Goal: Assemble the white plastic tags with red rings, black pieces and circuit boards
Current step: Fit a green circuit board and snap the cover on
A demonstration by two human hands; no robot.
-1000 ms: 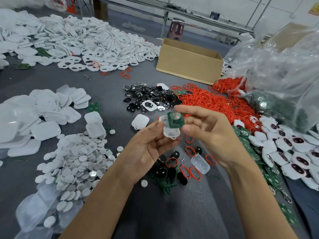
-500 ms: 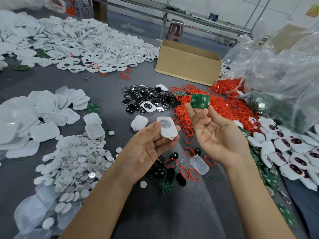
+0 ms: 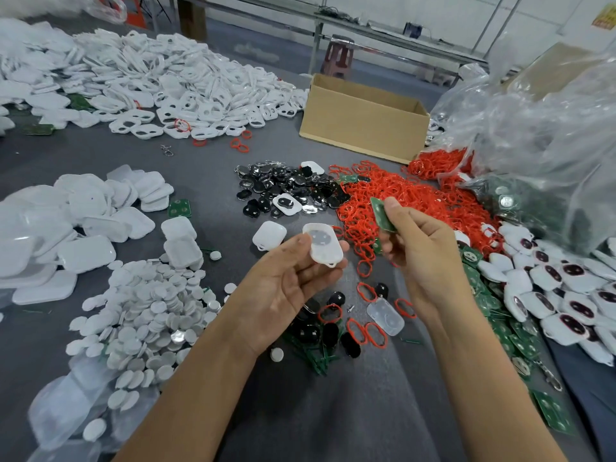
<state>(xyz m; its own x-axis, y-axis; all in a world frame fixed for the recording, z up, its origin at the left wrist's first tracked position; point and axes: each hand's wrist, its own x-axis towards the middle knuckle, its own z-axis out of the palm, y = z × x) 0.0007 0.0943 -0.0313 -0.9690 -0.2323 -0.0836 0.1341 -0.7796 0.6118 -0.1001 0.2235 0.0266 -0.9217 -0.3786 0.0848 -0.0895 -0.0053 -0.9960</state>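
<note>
My left hand [image 3: 286, 281] holds a white plastic tag [image 3: 325, 243] between thumb and fingertips, its hollow inner side facing up. My right hand [image 3: 423, 248] pinches a green circuit board [image 3: 381, 213] between thumb and fingers, tilted on edge, a little right of the tag and apart from it. Behind my hands lie a heap of red rings [image 3: 410, 201] and a pile of black pieces [image 3: 283, 188]. Near my wrists on the table sit several loose red rings [image 3: 366, 331], black pieces [image 3: 330, 333] and a clear tag half [image 3: 385, 316].
White covers [image 3: 66, 221] and white round discs [image 3: 150, 315] are piled at the left. Assembled tags [image 3: 560, 295] and green boards [image 3: 493, 305] lie at the right under a plastic bag [image 3: 540, 128]. A cardboard box [image 3: 363, 118] stands behind; white frames [image 3: 150, 85] cover the far left.
The circuit board left the tag, flew up above my opened right hand half a second ago, and is now pinched in that hand again, on edge. My left hand kept the tag.
</note>
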